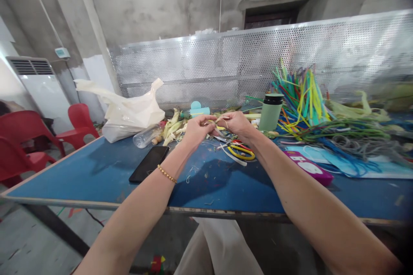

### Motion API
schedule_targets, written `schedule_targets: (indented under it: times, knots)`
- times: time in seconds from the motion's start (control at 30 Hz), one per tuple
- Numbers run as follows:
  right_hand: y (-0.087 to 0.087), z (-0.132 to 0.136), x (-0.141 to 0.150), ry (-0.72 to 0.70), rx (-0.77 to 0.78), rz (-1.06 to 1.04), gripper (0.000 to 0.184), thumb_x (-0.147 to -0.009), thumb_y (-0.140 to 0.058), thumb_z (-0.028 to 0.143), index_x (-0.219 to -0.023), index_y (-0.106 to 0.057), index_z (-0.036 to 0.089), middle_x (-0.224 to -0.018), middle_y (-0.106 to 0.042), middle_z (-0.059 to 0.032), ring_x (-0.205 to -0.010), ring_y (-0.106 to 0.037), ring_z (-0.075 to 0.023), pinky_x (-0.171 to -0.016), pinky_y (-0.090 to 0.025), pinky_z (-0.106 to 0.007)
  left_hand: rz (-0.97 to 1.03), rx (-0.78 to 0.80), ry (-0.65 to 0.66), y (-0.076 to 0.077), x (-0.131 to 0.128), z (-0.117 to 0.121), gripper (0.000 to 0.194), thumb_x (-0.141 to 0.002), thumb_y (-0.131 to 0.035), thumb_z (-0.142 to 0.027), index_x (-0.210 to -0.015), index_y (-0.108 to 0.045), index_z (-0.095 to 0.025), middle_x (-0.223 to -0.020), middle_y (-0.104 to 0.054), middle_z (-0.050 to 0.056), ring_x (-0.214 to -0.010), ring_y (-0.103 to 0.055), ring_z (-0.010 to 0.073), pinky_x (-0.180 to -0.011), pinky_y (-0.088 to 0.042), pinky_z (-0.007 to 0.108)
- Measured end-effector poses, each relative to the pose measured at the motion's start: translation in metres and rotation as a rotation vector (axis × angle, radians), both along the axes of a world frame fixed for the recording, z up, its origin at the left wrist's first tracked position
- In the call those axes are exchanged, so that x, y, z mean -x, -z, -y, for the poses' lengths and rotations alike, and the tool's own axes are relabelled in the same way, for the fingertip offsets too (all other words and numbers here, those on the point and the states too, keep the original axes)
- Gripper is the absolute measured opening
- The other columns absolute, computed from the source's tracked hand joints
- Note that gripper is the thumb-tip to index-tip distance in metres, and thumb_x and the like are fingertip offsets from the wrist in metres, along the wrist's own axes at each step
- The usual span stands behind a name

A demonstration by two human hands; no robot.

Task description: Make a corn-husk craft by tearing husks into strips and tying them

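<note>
Close together above the blue table, both hands are closed on a thin pale strand that looks like dried husk or straw. My left hand, with a gold bead bracelet on its wrist, pinches one part between thumb and fingers. My right hand pinches the strand where it loops up between the hands. Just below the right hand lie a yellow loop, perhaps a scissor handle, and a white strip. Pale husks lie to the left of the hands.
At left are a white plastic bag, a clear bottle and a black phone. A green flask, colourful pipe cleaners, a purple box and blue cords stand or lie at right. A perforated metal panel rises behind.
</note>
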State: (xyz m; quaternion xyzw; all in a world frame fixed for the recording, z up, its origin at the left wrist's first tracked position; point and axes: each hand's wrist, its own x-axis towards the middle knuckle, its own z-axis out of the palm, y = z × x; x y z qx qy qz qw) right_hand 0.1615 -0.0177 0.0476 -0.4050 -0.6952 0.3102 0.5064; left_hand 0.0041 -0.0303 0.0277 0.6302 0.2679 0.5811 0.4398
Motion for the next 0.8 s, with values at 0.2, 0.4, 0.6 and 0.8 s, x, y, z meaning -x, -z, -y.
schedule_targets:
  times: [0.2,0.4,0.6,0.8]
  knots:
    - [0.0028,-0.0021,0.0004,-0.12,0.235,-0.101,0.039,-0.057,-0.078,0.036,-0.054,-0.042,0.022,-0.041,-0.027,0.0109,-0.04,-0.016,-0.004,-0.042,-0.007,-0.026,0.023,-0.025,-0.058,0.0037,-0.0037,-0.0033,0.017,-0.071,-0.071,-0.013,-0.087,-0.069,-0.011,-0.056,-0.067,0.002,-0.052,-0.066,0.0146,-0.057,-0.05,0.024]
    - [0.001,0.0008,0.0025,-0.129,0.261,-0.124,0.046,-0.05,-0.086,0.041,-0.052,-0.046,0.02,-0.04,-0.027,0.0111,-0.04,-0.015,-0.0031,-0.042,-0.006,-0.025,0.071,0.019,-0.083,0.0036,-0.0063,-0.0024,0.013,-0.07,-0.071,-0.013,-0.082,-0.067,-0.011,-0.058,-0.067,0.002,-0.053,-0.067,0.0151,-0.057,-0.05,0.025]
    - [-0.0007,0.0045,0.0034,-0.017,0.024,-0.03,0.044,-0.053,-0.084,0.052,-0.059,-0.062,0.015,-0.053,-0.052,0.0031,-0.051,-0.037,-0.0075,-0.05,-0.028,-0.025,0.117,0.058,-0.131,0.0013,-0.0026,-0.0031,0.009,-0.069,-0.069,-0.011,-0.077,-0.066,-0.01,-0.055,-0.065,0.001,-0.05,-0.064,0.0127,-0.055,-0.047,0.023]
    - [0.0016,0.0031,0.0046,0.009,-0.092,0.017,0.048,-0.058,-0.081,0.058,-0.067,-0.07,0.012,-0.06,-0.059,-0.0005,-0.061,-0.048,-0.0127,-0.058,-0.035,-0.027,0.109,0.09,-0.165,-0.0003,0.0014,-0.005,0.005,-0.068,-0.067,-0.009,-0.073,-0.066,-0.009,-0.054,-0.064,0.001,-0.049,-0.063,0.0123,-0.054,-0.046,0.023]
